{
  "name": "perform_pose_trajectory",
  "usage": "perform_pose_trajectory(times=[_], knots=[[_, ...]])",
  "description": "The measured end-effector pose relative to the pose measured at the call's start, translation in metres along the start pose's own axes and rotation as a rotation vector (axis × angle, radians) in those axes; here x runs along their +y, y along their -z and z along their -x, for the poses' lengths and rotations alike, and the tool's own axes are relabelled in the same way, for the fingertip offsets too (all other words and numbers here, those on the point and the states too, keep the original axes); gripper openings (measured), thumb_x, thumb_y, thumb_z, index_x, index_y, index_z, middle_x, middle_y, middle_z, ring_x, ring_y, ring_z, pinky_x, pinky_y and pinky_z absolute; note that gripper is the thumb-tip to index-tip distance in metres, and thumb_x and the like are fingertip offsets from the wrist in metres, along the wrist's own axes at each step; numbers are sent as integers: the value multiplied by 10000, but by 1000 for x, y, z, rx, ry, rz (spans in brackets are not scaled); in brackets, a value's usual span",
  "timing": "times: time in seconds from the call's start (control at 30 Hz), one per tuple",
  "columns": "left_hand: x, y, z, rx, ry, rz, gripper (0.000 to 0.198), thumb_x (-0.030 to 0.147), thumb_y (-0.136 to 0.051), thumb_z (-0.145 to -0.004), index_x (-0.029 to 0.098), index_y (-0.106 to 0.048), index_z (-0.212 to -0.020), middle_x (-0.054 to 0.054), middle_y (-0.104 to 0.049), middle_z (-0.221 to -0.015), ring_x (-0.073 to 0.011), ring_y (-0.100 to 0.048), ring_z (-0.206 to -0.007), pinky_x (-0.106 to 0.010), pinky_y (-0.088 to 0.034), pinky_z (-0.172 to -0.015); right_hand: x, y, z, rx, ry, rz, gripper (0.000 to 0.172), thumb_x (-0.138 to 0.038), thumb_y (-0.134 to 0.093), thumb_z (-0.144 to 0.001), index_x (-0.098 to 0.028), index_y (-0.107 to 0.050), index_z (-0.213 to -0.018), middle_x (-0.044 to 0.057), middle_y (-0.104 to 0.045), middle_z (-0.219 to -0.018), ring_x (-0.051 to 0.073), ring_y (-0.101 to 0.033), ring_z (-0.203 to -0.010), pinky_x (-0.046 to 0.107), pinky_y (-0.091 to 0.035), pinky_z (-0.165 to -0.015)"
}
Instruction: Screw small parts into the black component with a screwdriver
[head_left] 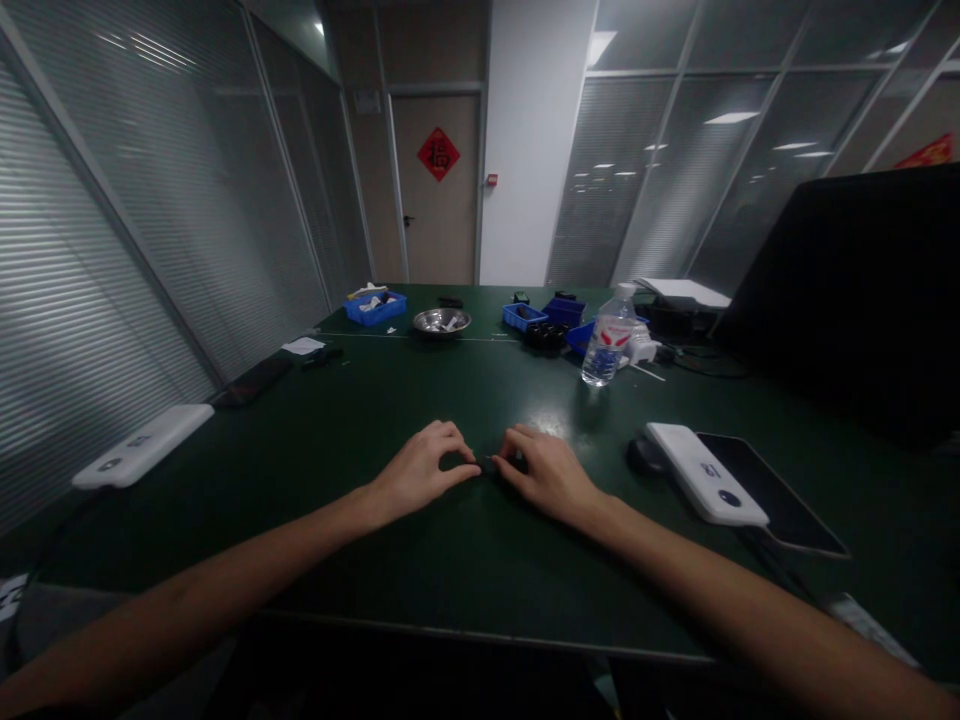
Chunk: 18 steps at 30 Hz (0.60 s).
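Observation:
My left hand (424, 465) and my right hand (546, 470) rest low over the middle of the green table (360, 400), fingertips facing each other. Between them is a small dark piece (487, 465), too small and dim for me to name its kind. Thumb and forefinger of my left hand pinch its left end. The right thumb and forefinger close on its other end. Both hands curl into loose rings, with the remaining fingers bent behind.
Ahead stand a blue basket (376, 308), a steel bowl (442, 322), a smaller blue basket (524, 317) and a water bottle (609, 337). On the right, a white device (705, 475) overlaps a dark tablet (787, 500). Another white device (144, 446) lies left, near a black phone (255, 382).

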<state>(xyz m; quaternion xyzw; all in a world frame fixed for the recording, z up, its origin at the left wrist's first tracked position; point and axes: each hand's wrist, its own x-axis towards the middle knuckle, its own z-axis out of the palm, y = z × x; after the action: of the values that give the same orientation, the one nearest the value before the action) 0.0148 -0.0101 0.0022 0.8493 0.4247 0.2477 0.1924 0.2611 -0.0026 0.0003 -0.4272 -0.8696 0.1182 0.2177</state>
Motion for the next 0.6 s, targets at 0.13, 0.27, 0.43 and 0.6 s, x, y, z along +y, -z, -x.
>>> perform_pose_trajectory(times=[0.13,0.27,0.43,0.6], knots=[[2,-2,0,21,-2,5,233,434,-648,-931,207,-696,-953,-55,-639,-1094,-238,-571,-1039,-377,-467,-876,5,1,0,41,-37,6,113,-312,-616,-957,-205,-623,-919,23,-635,-935,150,-583,-755,273,-381,-637],[-2,-5,-5,74,-61,-39,167,374,-652,-936,209,-673,-952,-69,-599,-1274,-257,-536,-1181,-408,-447,-977,5,2,0,45,-53,10,108,-307,-621,-953,-205,-624,-918,23,-634,-926,152,-587,-761,275,-384,-646],[-12,-4,-7,-63,-38,-61,211,368,-584,-979,202,-657,-1087,-66,-662,-1057,-218,-622,-957,-356,-495,-844,4,2,1,33,-51,4,113,-310,-607,-960,-202,-621,-927,30,-636,-939,153,-588,-766,271,-394,-644],[-48,29,-1,-96,61,21,266,356,-594,-963,225,-651,-1186,-60,-672,-1168,-212,-645,-1031,-326,-513,-836,5,3,3,36,-46,3,123,-324,-605,-961,-205,-623,-933,33,-637,-955,155,-583,-762,273,-403,-639]])
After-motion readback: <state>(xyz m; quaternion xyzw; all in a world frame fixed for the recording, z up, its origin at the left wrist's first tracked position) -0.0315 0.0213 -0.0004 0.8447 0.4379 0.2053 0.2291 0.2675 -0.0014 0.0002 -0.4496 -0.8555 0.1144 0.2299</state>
